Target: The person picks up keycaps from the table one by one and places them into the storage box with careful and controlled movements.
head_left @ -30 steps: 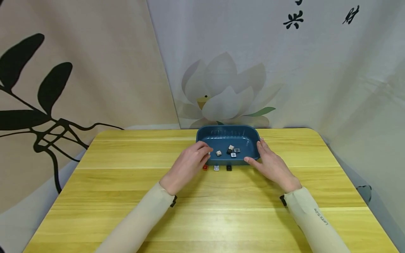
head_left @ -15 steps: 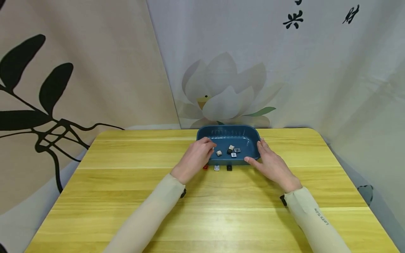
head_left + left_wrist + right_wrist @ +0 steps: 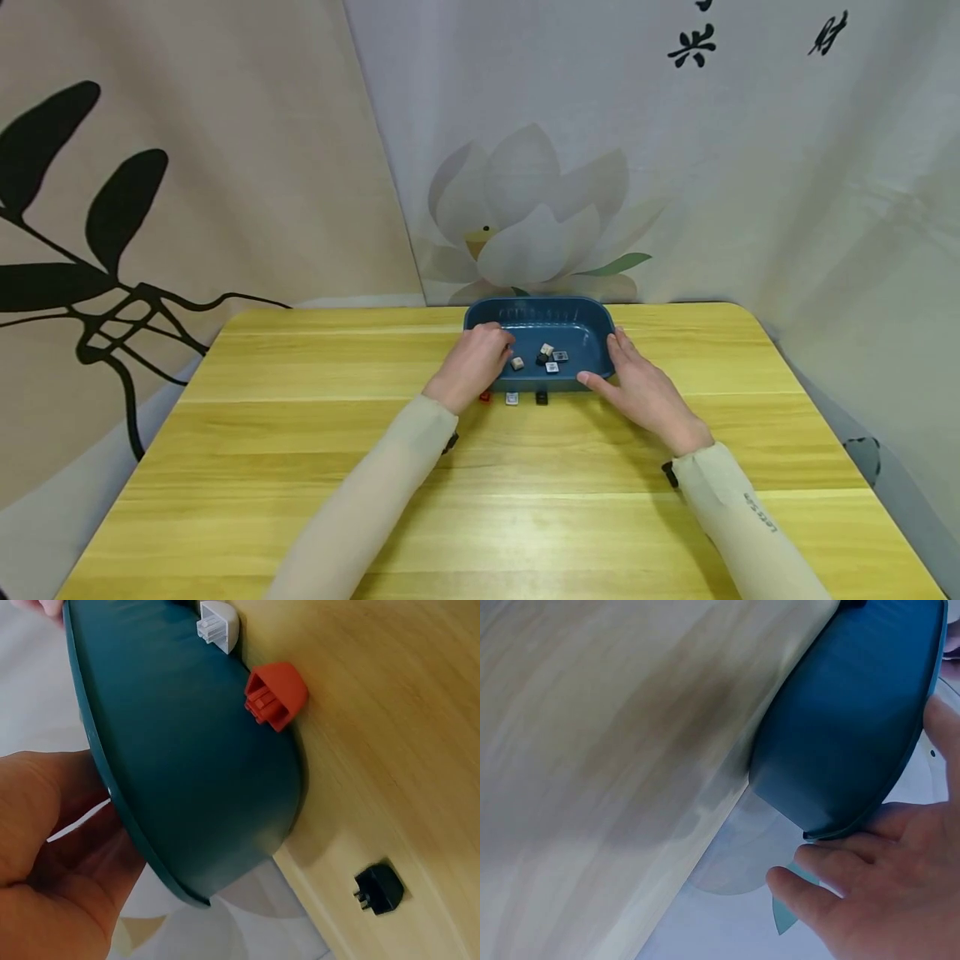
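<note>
A blue tray [image 3: 581, 336] stands at the back of the table with several white, black and grey keycaps [image 3: 552, 367] inside. My left hand [image 3: 474, 360] reaches over its left rim; the fingertips lie inside, and whether they pinch something is hidden. My right hand [image 3: 647, 396] rests against the right end, fingers mostly extended and thumb on the front rim. Along the tray's front wall lie a red keycap [image 3: 485, 397], a white keycap [image 3: 512, 399] and a black keycap [image 3: 542, 398]. The left wrist view shows another black keycap [image 3: 380, 889] beside the tray.
The wooden table [image 3: 555, 517] stretches in front of the tray and to both sides. A printed cloth backdrop [image 3: 300, 167] hangs right behind the table's back edge, close to the tray.
My left hand has moved a little right and farther back over the tray's left rim, its fingertips deeper inside. The right hand, tray and keycaps stay as they were.
</note>
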Available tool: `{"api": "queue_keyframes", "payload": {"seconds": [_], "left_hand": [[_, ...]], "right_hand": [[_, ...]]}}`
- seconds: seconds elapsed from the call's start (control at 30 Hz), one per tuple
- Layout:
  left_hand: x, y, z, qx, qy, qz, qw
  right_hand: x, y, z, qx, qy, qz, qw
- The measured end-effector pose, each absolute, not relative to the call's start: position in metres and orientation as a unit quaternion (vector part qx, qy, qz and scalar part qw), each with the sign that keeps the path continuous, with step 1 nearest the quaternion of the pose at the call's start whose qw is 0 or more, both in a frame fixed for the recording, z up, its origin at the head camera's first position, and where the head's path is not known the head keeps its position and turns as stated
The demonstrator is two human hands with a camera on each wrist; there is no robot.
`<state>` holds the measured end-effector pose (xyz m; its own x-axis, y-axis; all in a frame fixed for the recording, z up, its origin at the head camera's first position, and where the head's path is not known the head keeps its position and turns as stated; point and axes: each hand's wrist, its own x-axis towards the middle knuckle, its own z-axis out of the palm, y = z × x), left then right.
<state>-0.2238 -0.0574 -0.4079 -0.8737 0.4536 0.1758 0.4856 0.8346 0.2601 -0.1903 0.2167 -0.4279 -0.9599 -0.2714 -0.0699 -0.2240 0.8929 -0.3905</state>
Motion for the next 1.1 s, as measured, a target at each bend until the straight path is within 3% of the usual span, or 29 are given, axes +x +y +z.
{"api": "queue_keyframes", "payload": {"seconds": [0.47, 0.9, 1.1], "left_hand": [[-0.236, -0.042, -0.415, -0.174, -0.975, -0.136, -0.035], [-0.242, -0.044, -0.421, -0.171, -0.977, -0.125, -0.035], [-0.235, -0.051, -0.418, -0.207, -0.970, -0.126, 0.001]], "right_hand": [[-0.191, 0.218, -0.428, -0.125, 0.971, -0.196, 0.063], [-0.190, 0.215, -0.428, -0.125, 0.971, -0.194, 0.059], [-0.191, 0.216, -0.428, -0.120, 0.972, -0.193, 0.065]]}}
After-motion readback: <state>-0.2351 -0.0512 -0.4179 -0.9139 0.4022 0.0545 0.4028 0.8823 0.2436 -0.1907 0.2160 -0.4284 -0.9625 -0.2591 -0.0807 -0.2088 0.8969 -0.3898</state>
